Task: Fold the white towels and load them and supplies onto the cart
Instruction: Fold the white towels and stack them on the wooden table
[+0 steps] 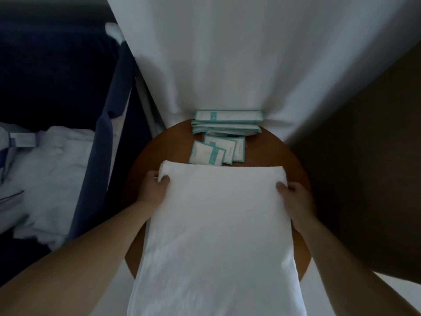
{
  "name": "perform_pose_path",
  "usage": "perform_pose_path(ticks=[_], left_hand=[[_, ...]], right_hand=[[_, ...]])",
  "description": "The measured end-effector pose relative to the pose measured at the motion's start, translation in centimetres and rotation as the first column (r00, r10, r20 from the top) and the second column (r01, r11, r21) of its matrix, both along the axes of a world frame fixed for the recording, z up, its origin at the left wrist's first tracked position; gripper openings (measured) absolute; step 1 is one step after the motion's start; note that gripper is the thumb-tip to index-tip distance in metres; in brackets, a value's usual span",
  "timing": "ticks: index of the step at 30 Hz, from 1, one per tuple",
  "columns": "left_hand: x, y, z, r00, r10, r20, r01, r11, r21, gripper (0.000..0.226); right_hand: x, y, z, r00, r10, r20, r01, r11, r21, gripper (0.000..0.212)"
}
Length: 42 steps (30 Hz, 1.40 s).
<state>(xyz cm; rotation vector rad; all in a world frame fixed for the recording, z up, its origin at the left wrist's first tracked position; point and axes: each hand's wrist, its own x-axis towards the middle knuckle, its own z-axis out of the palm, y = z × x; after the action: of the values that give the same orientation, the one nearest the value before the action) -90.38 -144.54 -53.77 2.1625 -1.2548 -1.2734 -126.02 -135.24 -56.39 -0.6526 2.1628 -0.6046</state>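
A white towel [218, 224] lies lengthwise over a round wooden table [293, 156], its folded far edge across the middle and its near end hanging toward me. My left hand [153, 187] grips the far left corner of the towel, thumb on top. My right hand [295, 197] holds the far right edge, thumb on the cloth. Beyond the fold lie several small teal-edged white packets [216, 151] and a stack of long teal-edged packs [227, 124].
A white curtain [239, 53] hangs behind the table, touching the long packs. On the left stands a dark blue cart bag [100, 142] holding rumpled white linen [45, 179]. Dark brown floor or wall [364, 156] fills the right.
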Motion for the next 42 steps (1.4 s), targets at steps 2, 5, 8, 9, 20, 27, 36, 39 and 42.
perform_pose_path(ticks=[2, 5, 8, 9, 20, 27, 36, 39, 42], left_hand=[[0.3, 1.5, 0.4, 0.999, 0.045, -0.024, -0.045, 0.999, 0.002, 0.043], [1.3, 5.0, 0.9, 0.994, 0.096, -0.06, -0.093, 0.994, 0.056, 0.052], [2.5, 8.0, 1.1, 0.996, 0.076, -0.05, -0.069, 0.99, 0.124, 0.055], [2.8, 8.8, 1.2, 0.998, 0.056, -0.04, -0.05, 0.991, 0.127, 0.054], [6.1, 17.2, 1.2, 0.997, -0.069, 0.047, 0.064, 0.994, 0.093, 0.058], [7.7, 22.5, 1.2, 0.986, -0.162, 0.05, 0.159, 0.985, 0.061, 0.047], [7.2, 24.2, 1.7, 0.998, -0.064, 0.005, 0.064, 0.997, 0.04, 0.034], [7.2, 24.2, 1.7, 0.998, -0.056, 0.031, 0.055, 0.998, 0.024, 0.031], [7.0, 24.4, 1.5, 1.0, 0.007, 0.028, -0.009, 0.995, 0.096, 0.05]], right_hand=[[0.5, 1.0, 0.1, 0.998, 0.04, -0.041, -0.04, 0.999, 0.004, 0.042], [1.5, 2.7, 0.7, 0.997, 0.067, -0.036, -0.067, 0.998, 0.009, 0.047], [1.9, 4.6, 1.2, 0.998, 0.062, 0.012, -0.062, 0.998, 0.027, 0.052], [1.9, 5.4, 1.3, 0.998, 0.047, 0.043, -0.048, 0.999, 0.014, 0.054], [4.0, 17.0, 3.6, 0.995, -0.034, 0.089, 0.029, 0.998, 0.054, 0.022], [6.2, 22.9, 3.6, 0.99, 0.058, -0.127, -0.057, 0.998, 0.015, 0.025], [7.8, 23.4, 3.5, 0.997, -0.074, -0.031, 0.075, 0.997, 0.015, 0.038], [7.2, 24.1, 3.9, 0.999, -0.047, 0.011, 0.047, 0.998, -0.047, 0.028], [6.8, 24.9, 3.9, 0.998, -0.044, 0.053, 0.046, 0.998, -0.035, 0.022]])
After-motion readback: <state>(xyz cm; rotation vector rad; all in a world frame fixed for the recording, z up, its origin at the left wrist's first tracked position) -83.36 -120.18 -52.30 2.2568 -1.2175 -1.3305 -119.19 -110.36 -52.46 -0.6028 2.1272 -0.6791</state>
